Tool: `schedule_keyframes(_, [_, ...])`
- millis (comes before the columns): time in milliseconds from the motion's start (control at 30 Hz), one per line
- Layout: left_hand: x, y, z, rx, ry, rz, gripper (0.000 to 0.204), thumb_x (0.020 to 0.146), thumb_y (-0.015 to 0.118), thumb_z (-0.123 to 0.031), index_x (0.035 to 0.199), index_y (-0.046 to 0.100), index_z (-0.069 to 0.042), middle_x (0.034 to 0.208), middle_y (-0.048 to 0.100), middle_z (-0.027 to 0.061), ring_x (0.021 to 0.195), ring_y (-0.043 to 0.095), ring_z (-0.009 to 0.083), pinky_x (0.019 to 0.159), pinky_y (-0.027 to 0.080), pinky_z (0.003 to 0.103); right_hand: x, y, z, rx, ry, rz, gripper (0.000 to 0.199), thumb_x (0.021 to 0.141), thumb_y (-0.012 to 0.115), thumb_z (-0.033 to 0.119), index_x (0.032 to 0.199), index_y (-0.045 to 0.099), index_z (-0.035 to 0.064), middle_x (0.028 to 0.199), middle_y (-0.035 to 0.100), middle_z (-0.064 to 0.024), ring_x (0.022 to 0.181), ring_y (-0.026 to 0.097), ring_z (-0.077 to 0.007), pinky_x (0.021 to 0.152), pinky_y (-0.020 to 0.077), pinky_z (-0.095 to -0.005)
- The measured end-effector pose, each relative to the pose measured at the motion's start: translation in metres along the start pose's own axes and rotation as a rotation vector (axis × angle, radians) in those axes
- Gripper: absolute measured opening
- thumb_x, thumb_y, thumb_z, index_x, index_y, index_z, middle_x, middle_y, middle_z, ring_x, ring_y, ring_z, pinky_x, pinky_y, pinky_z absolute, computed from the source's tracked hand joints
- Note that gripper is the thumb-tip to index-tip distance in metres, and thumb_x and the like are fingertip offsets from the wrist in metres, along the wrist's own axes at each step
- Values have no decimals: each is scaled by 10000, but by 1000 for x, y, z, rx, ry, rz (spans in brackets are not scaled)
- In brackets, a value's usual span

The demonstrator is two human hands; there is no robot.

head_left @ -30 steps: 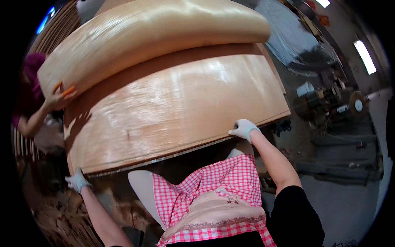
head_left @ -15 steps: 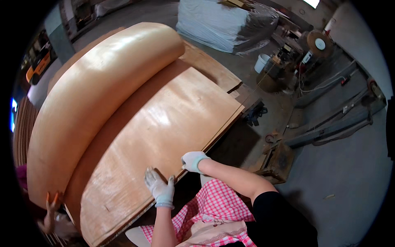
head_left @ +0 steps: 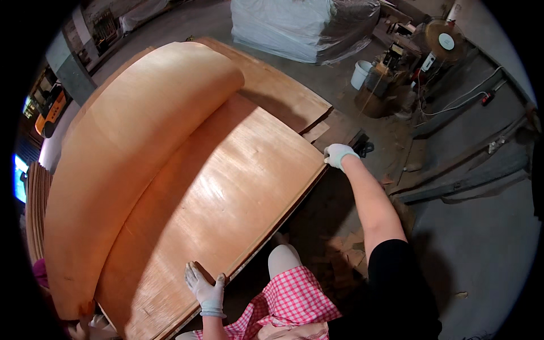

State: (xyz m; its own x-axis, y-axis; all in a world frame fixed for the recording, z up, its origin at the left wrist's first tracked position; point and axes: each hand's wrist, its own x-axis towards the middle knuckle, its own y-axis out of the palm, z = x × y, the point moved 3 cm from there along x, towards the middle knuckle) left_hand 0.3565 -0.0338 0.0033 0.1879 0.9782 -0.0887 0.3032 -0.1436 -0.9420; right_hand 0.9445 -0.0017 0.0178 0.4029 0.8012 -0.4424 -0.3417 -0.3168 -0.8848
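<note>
The wood sheet (head_left: 243, 170) lies under my spread, unclenched left hand (head_left: 205, 289), stretching toward twelve o'clock; from my right hand (head_left: 340, 156), fingers bent at the corner, it extends toward eight o'clock, whether gripped I cannot tell

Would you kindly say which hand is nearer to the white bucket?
Right. The right hand is at the right corner of the wood sheet, below the white bucket in view; the left hand lies spread by the sheet's near edge, farther away.
</note>
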Motion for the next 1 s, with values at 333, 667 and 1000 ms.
schedule_keyframes(333, [-7, -2, -1, -97, -53, -89, 898, 738, 745, -388, 1444, 359, 10, 1512, 322, 223, 1414, 242, 396, 1185, 156, 472, -69, 57, 14, 765, 36, -743, 237, 917, 599, 182, 1009, 610, -36, 977, 647, -225, 918, 609, -381, 856, 471, -415])
schedule_keyframes(667, [-85, -80, -88, -740, 525, -287, 339, 729, 777, -153, 1014, 640, -29, 976, 653, 165, 868, 648, 327, 735, 543, 390, -322, 86, 276, 834, -1035, -147, 106, 879, 646, 68, 960, 596, 23, 1272, 567, -207, 1240, 522, -343, 1022, 423, -409])
schedule_keyframes(1000, [-127, -73, 26, -1597, -90, -342, 31, 850, 685, -29, 851, 654, -31, 835, 640, 29, 777, 588, 92, 697, 492, 248, -350, 123, 364, 935, -840, 184, 526, 920, 647, 154, 1370, 443, -26, 1303, 576, -186, 1220, 558, -247, 956, 477, -318])
